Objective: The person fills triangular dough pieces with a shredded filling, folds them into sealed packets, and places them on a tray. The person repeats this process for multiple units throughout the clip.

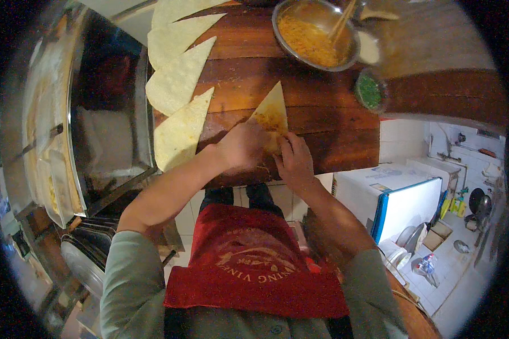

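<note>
A pale triangular sheet of dough (272, 110) lies on the brown wooden board (322, 101), its point away from me. Orange-brown filling is smeared over its middle. My left hand (242, 146) is at the sheet's near left side, fingers curled over it and blurred by motion. At its near right corner, my right hand (297, 158) pinches the edge with thumb and fingers. The near edge of the sheet is mostly hidden by both hands. More dough triangles (182, 133) lie along the board's left side, some overlapping.
A metal bowl (291, 53) of orange filling, with wooden chopsticks (344, 25) in it, stands at the far right. Nearer is a small bowl of chopped greens (370, 91). A dark-fronted metal appliance (110, 96) stands left of the board, a white box-shaped appliance (359, 195) to the right.
</note>
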{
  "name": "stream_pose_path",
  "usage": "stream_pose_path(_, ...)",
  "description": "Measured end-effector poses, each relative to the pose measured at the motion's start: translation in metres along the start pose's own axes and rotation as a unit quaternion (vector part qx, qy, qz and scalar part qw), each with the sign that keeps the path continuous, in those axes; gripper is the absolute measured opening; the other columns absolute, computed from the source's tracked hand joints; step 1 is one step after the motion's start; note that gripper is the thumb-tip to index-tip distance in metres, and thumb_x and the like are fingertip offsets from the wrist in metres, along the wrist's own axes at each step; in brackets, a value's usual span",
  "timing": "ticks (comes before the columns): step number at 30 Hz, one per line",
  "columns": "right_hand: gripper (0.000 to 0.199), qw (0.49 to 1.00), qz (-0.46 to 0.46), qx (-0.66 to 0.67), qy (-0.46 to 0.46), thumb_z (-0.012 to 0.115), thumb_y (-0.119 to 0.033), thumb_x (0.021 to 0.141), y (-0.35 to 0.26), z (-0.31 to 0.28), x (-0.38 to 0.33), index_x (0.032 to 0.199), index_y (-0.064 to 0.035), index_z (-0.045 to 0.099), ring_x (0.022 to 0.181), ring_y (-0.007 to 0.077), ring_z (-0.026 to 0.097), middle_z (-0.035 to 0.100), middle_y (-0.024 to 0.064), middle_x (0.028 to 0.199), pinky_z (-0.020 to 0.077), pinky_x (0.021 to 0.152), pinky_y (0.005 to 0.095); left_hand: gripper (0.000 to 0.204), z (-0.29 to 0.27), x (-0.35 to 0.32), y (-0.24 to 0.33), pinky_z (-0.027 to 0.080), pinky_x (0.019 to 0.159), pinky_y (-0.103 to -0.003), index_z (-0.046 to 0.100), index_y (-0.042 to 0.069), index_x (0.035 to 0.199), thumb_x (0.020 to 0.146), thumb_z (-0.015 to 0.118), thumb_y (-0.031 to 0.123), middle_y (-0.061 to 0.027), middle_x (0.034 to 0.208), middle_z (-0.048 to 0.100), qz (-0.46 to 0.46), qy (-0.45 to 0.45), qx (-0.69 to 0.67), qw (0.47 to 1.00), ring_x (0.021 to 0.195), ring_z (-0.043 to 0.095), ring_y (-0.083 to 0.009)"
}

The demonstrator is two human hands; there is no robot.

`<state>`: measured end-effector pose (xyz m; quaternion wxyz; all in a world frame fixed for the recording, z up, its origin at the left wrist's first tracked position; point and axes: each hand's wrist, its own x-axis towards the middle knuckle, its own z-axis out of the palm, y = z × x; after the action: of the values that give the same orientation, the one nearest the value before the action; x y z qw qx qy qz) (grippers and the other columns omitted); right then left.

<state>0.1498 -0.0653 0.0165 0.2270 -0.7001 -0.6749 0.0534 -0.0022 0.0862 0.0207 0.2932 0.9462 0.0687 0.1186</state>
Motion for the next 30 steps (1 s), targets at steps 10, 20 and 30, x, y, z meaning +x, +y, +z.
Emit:
stream_pose_path(10,0.039,0.972,0.021,0.112,-0.205,0.071,-0.017,0.078,0.013,-0.01,0.007,0.111,0.0013,0.062,0.103,0.0397,0.058,0.06,0.0213,0.108,0.0504,0.084,0.0463,0.036,0.011,-0.023,0.03,0.051,0.085,-0.047,0.063,0.003,0.111,0.076,0.066,0.011,-0.0186,0.098,0.065,-0.125,0.105,-0.087,0.983,0.094,0.061,-0.0399)
stream_pose_path(20,0.037,0.951,0.057,0.102,-0.287,0.07,-0.021,0.081,0.011,-0.025,0.038,0.111,-0.0017,0.063,0.098,0.0403,0.06,0.063,0.02,0.103,0.0508,0.081,0.0476,0.033,0.021,-0.027,0.016,0.053,0.084,-0.048,0.065,0.002,0.108,0.078,0.066,0.014,-0.0197,0.098,0.064,-0.11,0.021,-0.043,0.993,0.094,0.061,-0.04)
stream_pose_path(30,0.038,0.959,0.049,0.174,-0.217,0.071,-0.023,0.082,0.022,-0.018,0.037,0.114,-0.0041,0.063,0.096,0.0388,0.06,0.062,0.0183,0.097,0.0498,0.083,0.0451,0.022,0.008,-0.013,0.001,0.052,0.074,-0.045,0.071,0.008,0.09,0.077,0.071,0.026,-0.0197,0.086,0.065,-0.156,0.049,-0.105,0.981,0.085,0.065,-0.0365)
